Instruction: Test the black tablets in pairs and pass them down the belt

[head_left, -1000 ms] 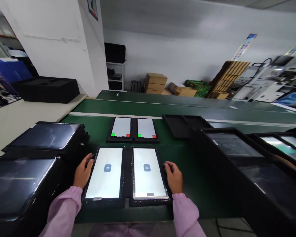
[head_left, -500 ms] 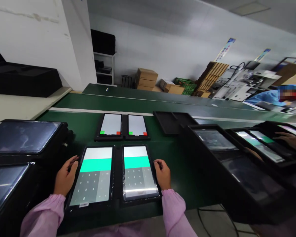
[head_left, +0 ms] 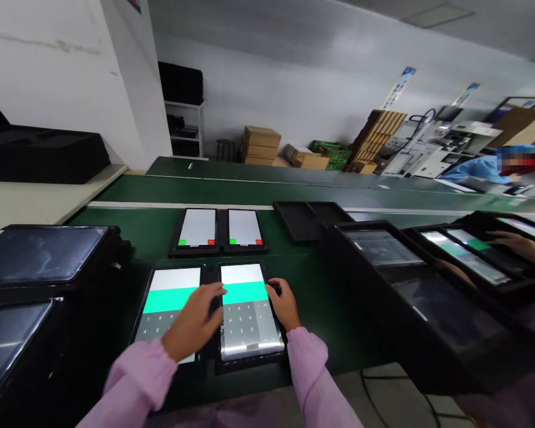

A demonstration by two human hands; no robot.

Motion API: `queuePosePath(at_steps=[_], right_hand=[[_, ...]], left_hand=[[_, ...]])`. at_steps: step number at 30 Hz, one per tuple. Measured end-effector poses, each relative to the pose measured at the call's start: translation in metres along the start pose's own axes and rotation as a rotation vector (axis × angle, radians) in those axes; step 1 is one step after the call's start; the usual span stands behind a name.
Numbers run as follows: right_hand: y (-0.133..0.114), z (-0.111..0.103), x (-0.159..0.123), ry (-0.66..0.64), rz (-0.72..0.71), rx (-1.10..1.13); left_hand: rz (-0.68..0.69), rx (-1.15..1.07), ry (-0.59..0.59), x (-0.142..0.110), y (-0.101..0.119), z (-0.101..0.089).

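Note:
Two tablets lie side by side in a black tray in front of me, each showing a number keypad below a green band. My left hand (head_left: pixel 196 318) reaches across the left tablet (head_left: pixel 164 297) and covers part of its screen. Its fingers are apart, with the tips near the left edge of the right tablet (head_left: pixel 245 321). At that tablet's right edge is my right hand (head_left: pixel 286 303), thumb and forefinger slightly apart and bent at the rim. The undersides of its fingers are hidden. Behind stand two smaller-looking lit tablets (head_left: pixel 198 227) with white screens and green and red corner buttons.
An unloaded black tray (head_left: pixel 312 220) lies farther back on the green bench (head_left: pixel 249 189). Black trays with dark-screened tablets are stacked at left (head_left: pixel 44 252) and right (head_left: pixel 383 246). A co-worker's hand (head_left: pixel 519 245) is over lit tablets at far right.
My left hand has moved right, from the left tablet's outer edge across its screen to the right tablet. My right hand has shifted slightly up and closer to the right tablet's edge.

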State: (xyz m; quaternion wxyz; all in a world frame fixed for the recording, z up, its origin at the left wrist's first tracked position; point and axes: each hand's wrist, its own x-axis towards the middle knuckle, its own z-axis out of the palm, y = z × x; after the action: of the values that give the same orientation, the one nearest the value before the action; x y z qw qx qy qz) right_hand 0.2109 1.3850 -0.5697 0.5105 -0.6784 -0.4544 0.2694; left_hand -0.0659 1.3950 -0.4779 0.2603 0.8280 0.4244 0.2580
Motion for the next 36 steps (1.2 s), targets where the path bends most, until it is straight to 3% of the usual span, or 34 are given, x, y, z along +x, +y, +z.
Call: queuePosePath(at_steps=[3,7,12,17,24,29,32,36], right_hand=[[-0.004,-0.001,-0.001,-0.012,0.000,-0.024],[-0.007,0.000,0.000,-0.015,0.003,-0.051],[-0.009,0.002,0.001,-0.007,0.021,-0.067],[-0.012,0.001,-0.001,-0.018,0.030,-0.071],[-0.012,0.000,0.001,-0.043,0.053,-0.032],[-0.009,-0.001,0.001,-0.056,0.058,-0.022],[-0.009,-0.001,0.000,-0.059,0.060,-0.016],[-0.013,-0.002,0.000,-0.058,0.055,-0.006]], left_hand=[[0.234,0.125,-0.131,0.030,0.034,0.046],[0.286,0.277,-0.138,0.050,0.033,0.072],[0.293,0.282,-0.090,0.050,0.026,0.072],[0.303,0.320,-0.148,0.049,0.030,0.071],[0.187,0.267,-0.017,0.030,0.028,0.042],[0.131,0.237,0.003,0.006,0.016,0.028],[0.123,0.218,-0.002,0.003,0.017,0.030],[0.175,0.211,-0.035,0.017,0.030,0.043]])
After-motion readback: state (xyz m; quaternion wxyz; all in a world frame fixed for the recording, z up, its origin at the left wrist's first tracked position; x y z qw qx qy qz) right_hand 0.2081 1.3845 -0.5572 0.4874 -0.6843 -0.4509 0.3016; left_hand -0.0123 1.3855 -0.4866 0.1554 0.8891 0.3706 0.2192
